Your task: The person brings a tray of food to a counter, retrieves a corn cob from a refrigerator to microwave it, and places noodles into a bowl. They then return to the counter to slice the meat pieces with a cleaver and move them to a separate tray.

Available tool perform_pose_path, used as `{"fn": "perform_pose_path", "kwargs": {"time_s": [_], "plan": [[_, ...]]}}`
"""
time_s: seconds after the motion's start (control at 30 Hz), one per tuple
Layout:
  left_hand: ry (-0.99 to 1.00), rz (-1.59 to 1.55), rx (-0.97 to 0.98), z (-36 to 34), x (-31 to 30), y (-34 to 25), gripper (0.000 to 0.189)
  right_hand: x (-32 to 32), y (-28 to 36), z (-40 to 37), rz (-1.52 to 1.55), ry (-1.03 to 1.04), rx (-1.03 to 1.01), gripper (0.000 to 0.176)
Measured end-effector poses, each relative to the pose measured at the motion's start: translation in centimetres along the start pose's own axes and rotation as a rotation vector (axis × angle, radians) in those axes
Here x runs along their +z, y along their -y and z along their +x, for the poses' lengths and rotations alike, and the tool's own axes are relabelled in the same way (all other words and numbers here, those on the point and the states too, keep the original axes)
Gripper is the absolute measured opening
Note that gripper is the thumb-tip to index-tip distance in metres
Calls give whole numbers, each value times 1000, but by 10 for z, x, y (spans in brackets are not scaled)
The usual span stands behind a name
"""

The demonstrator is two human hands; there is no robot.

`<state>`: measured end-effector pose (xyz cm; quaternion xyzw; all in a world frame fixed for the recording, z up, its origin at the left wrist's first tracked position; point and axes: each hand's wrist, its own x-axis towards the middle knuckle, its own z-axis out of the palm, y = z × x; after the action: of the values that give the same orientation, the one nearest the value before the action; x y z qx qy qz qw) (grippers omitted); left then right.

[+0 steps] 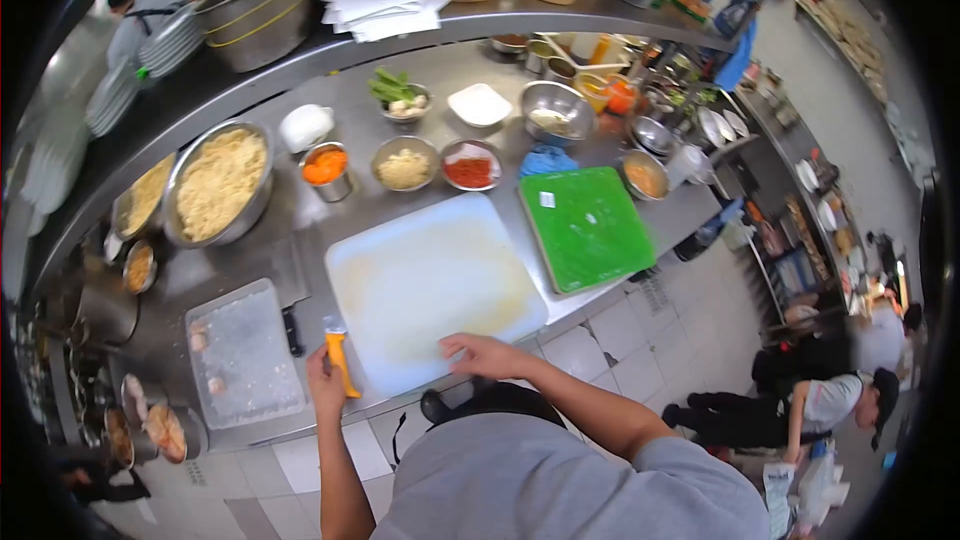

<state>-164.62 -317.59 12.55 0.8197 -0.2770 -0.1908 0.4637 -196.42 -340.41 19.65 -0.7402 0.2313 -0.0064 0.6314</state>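
Observation:
My left hand [325,385] is at the near left corner of the white cutting board [430,275], with its fingers closed against a yellow-handled tool [340,360]. A short pale end of the tool points away from me. Over the board's near edge, my right hand [482,355] has its fingers loosely bent and apart, with nothing in them. Left of the board lies a black-handled knife [293,332], beside a clear plastic tray [243,360] with a few small pieces in it. A green board [588,228] sits to the right.
Behind the board stand bowls of chopped food [405,163], red powder [471,167], an orange-filled tin [326,167] and a large yellowish-filled bowl [218,185]. A shelf [400,50] crosses above the counter. Two people [835,405] are at the right; another [150,25] is behind the shelf.

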Motion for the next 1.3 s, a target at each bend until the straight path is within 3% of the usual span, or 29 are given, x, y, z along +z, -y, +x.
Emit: {"fn": "perform_pose_path", "kwargs": {"time_s": [0.07,0.1,0.2,0.27,0.33,0.4,0.53,0.57,0.6,0.73,0.8,0.87,0.93,1.0,1.03,1.1,1.17,1.3], "plan": [[-103,184,273,7,3,25,45,-44,-8,-49,33,-149,81,59],[-140,270,382,7,4,25,42,-67,-12,-76,20,-323,108,59],[-246,250,420,-5,7,-19,41,-140,-67,-136,-130,-843,160,52],[-125,19,147,-19,10,-57,38,-193,-89,-164,-316,-1149,198,54],[-107,-77,236,-24,32,-79,38,-251,-129,-185,-540,-1255,270,60],[154,-216,115,-35,60,-119,37,-287,-133,-191,-605,-1269,325,62],[526,-343,131,-60,163,-206,39,-341,-161,-184,-760,-1230,428,69],[550,-325,168,-64,198,-227,42,-347,-158,-184,-764,-1221,559,71],[574,-306,206,-65,233,-249,46,-361,-166,-186,-761,-1210,538,71],[342,113,606,-44,374,-295,55,-400,-199,-218,-439,-933,479,59],[304,127,635,-38,421,-306,58,-399,-194,-229,-322,-754,574,53],[308,499,569,-45,444,-330,59,-399,-183,-238,-283,-651,577,51],[255,505,575,-45,453,-327,62,-410,-174,-235,-248,-543,565,49],[233,504,575,-47,454,-326,63,-430,-169,-221,-492,-755,305,48],[224,520,579,-50,455,-327,64,-439,-164,-206,-517,-813,71,53],[191,560,601,-57,459,-328,63,-448,-125,-165,-629,-786,-13,56],[175,581,596,-62,462,-329,62,-453,-104,-108,-711,-626,-175,58],[190,599,568,-69,459,-335,61,-442,-104,31,-712,-423,-298,63]]}}
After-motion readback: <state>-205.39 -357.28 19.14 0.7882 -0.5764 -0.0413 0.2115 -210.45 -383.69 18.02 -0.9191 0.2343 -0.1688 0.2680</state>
